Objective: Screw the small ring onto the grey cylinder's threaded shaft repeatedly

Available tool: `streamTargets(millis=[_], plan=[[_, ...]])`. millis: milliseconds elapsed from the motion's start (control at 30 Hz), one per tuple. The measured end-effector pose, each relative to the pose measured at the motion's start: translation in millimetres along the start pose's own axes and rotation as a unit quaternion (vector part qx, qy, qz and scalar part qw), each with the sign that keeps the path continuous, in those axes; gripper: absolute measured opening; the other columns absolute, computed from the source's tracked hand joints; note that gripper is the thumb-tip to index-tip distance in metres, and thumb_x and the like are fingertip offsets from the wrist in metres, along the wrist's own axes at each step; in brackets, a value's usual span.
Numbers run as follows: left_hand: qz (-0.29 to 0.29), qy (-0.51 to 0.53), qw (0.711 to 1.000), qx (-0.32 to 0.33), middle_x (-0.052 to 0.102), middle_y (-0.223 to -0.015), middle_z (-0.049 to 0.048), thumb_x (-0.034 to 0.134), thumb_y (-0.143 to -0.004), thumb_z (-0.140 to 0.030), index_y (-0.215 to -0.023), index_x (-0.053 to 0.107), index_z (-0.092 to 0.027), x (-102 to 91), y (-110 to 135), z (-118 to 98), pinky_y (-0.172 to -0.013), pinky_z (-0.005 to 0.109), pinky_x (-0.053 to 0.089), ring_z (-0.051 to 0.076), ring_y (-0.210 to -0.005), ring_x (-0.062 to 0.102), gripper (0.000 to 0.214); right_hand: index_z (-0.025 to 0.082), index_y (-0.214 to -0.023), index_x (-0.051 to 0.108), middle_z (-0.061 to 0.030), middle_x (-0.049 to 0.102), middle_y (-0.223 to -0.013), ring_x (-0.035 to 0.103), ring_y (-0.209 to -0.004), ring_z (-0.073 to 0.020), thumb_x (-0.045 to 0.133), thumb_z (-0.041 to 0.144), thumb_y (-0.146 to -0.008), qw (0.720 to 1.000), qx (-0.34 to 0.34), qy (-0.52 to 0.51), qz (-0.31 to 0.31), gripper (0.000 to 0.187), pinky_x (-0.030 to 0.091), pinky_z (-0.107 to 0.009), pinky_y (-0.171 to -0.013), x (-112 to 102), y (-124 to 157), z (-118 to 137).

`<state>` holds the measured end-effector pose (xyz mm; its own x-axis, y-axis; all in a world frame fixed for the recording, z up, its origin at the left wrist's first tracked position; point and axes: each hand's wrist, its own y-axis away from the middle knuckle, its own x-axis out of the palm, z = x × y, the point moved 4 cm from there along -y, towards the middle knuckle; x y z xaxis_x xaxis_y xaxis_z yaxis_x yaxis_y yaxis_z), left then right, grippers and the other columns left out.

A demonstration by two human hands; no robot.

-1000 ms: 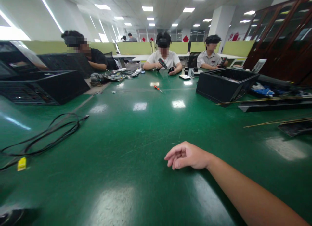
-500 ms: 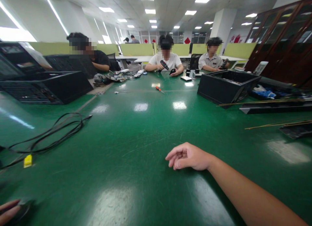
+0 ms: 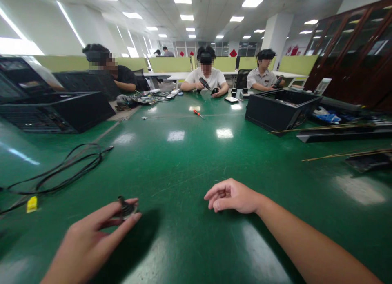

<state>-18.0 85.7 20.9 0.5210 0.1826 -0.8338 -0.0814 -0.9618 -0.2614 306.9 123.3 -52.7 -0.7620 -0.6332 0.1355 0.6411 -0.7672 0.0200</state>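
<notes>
My left hand [image 3: 92, 235] is raised over the green table [image 3: 183, 161] at the lower left, and its fingertips pinch a small dark round part [image 3: 125, 208] with a short stem. My right hand [image 3: 234, 196] rests on the table near the middle, fingers loosely curled, and nothing shows in it. The two hands are about a hand's width apart.
A black cable [image 3: 61, 169] with a yellow tag [image 3: 32, 203] lies at the left. Black computer cases stand at the left [image 3: 58, 110] and back right [image 3: 280, 106]. Thin rods [image 3: 337, 155] and dark panels lie at the right. An orange screwdriver [image 3: 197, 113] lies far off. Three people sit across the table.
My left hand has come up from the lower left corner into view, with the small dark part in its fingers. My right hand has stayed in place.
</notes>
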Motion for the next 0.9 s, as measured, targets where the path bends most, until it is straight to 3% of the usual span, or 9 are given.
streamTargets(millis=[100, 200, 300, 433, 667, 767, 900], plan=[[0.113, 0.054, 0.987, 0.098, 0.076, -0.105, 0.0024, 0.067, -0.084, -0.049, -0.114, 0.069, -0.024, 43.1, -24.1, -49.6, -0.078, 0.029, 0.060, 0.020, -0.083, 0.073, 0.040, 0.014, -0.108, 0.072, -0.0056, 0.074, -0.085, 0.068, -0.069, -0.0136, 0.082, 0.038, -0.077, 0.999, -0.023, 0.011, -0.035, 0.041, 0.053, -0.029, -0.071, -2.5, -0.2, 2.3], [0.156, 0.077, 0.971, 0.166, 0.075, -0.103, 0.0012, 0.066, -0.083, -0.033, -0.127, 0.059, -0.025, 74.2, -36.8, -97.9, -0.080, 0.029, 0.058, 0.018, -0.085, 0.072, 0.045, 0.014, -0.111, 0.070, -0.0051, 0.072, -0.079, 0.067, -0.068, -0.0150, 0.068, 0.048, -0.087, 0.991, -0.070, 0.012, -0.111, 0.042, 0.052, -0.030, -0.069, -10.1, -1.2, 6.7], [0.162, 0.092, 0.963, 0.195, 0.073, -0.094, -0.0005, 0.068, -0.077, -0.024, -0.107, 0.064, -0.023, 90.4, -39.5, -121.2, -0.077, 0.029, 0.056, 0.018, -0.084, 0.070, 0.030, 0.013, -0.110, 0.070, -0.0064, 0.072, -0.079, 0.066, -0.068, -0.0159, 0.050, 0.054, -0.096, 0.976, -0.120, 0.007, -0.181, 0.047, 0.051, -0.030, -0.068, -17.9, -0.7, 11.1], [0.141, 0.117, 0.963, 0.198, 0.071, -0.083, -0.0018, 0.069, -0.075, -0.018, -0.092, 0.066, -0.022, 97.2, -39.6, -116.1, -0.071, 0.027, 0.051, 0.016, -0.074, 0.066, 0.018, 0.013, -0.110, 0.069, -0.0068, 0.072, -0.080, 0.065, -0.070, -0.0166, 0.043, 0.053, -0.100, 0.961, -0.156, 0.043, -0.225, 0.049, 0.050, -0.030, -0.070, -20.7, 2.3, 13.7], [0.127, 0.186, 0.939, 0.259, 0.075, -0.096, 0.0012, 0.071, -0.084, -0.026, -0.111, 0.070, -0.025, 103.5, -37.8, -98.2, -0.079, 0.028, 0.052, 0.016, -0.086, 0.069, 0.027, 0.016, -0.112, 0.069, -0.0061, 0.071, -0.088, 0.065, -0.080, -0.0185, 0.048, 0.039, -0.100, 0.945, -0.165, 0.225, -0.168, 0.034, 0.050, -0.031, -0.075, -4.5, 11.6, 25.0], [0.127, 0.209, 0.944, 0.220, 0.076, -0.105, 0.0023, 0.073, -0.083, -0.028, -0.116, 0.067, -0.025, 108.4, -38.0, -90.9, -0.085, 0.030, 0.053, 0.018, -0.094, 0.071, 0.033, 0.017, -0.113, 0.068, -0.0056, 0.071, -0.094, 0.066, -0.084, -0.0196, 0.068, 0.030, -0.084, 0.910, -0.191, 0.335, -0.151, 0.031, 0.050, -0.032, -0.079, 3.2, 15.7, 32.2], [0.131, 0.235, 0.951, 0.154, 0.075, -0.108, 0.0019, 0.077, -0.079, -0.027, -0.119, 0.064, -0.025, 114.4, -40.8, -83.7, -0.090, 0.032, 0.053, 0.020, -0.097, 0.071, 0.042, 0.020, -0.112, 0.067, -0.0053, 0.072, -0.101, 0.067, -0.091, -0.0209, 0.075, 0.024, -0.077, 0.879, -0.196, 0.411, -0.143, 0.036, 0.050, -0.033, -0.083, 8.7, 15.5, 31.5]])
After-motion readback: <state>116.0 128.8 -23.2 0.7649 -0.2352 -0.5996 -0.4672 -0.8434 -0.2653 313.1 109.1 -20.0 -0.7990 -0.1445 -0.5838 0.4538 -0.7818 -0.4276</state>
